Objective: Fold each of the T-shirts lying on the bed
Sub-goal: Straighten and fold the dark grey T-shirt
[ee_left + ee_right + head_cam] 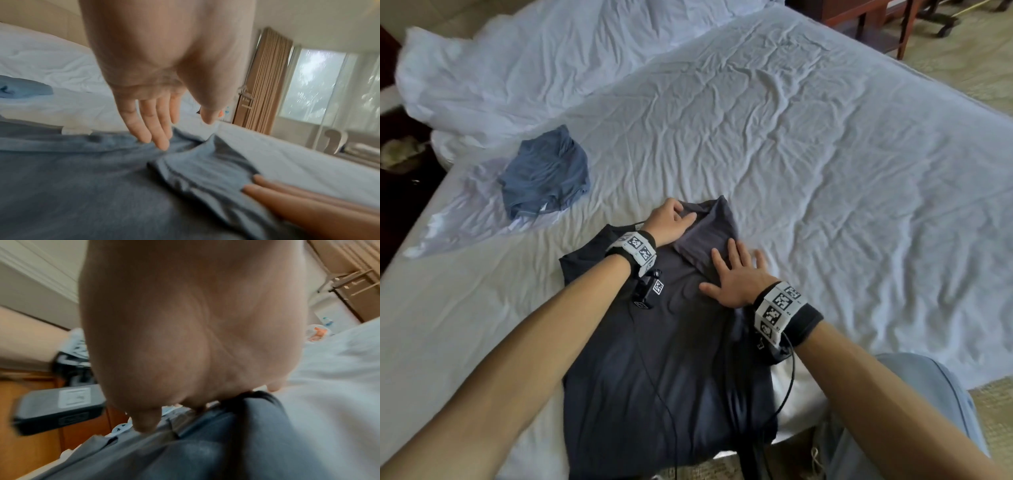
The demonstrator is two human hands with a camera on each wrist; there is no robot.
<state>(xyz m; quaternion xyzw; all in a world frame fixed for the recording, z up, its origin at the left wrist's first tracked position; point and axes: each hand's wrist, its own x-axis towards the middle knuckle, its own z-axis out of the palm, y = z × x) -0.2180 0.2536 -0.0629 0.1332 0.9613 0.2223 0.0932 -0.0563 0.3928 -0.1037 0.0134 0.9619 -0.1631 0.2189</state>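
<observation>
**bedfolder22:** So where's the shirt sitting right now?

**laundry_lurker:** The dark T-shirt [664,349] is spread flat on the near edge of the bed [808,137], hem hanging a bit off the side toward the person. One sleeve [709,236] is turned in over the chest at the far right corner.

**bedfolder22:** And the hands?

**laundry_lurker:** The right hand [736,277] lies flat on the shirt, fingers straight and spread, palm down just below that folded-in sleeve, holding nothing. The left hand [671,222] is up by the collar end; in the left wrist view its fingers are straight, tips touching the fabric beside the sleeve, thumb apart. No pinch that I can see.

**bedfolder22:** Anything else on the bed?

**laundry_lurker:** A blue T-shirt [544,174] is crumpled to the far left, well apart from the dark one, with a bunched white duvet [493,75] beyond it.
</observation>
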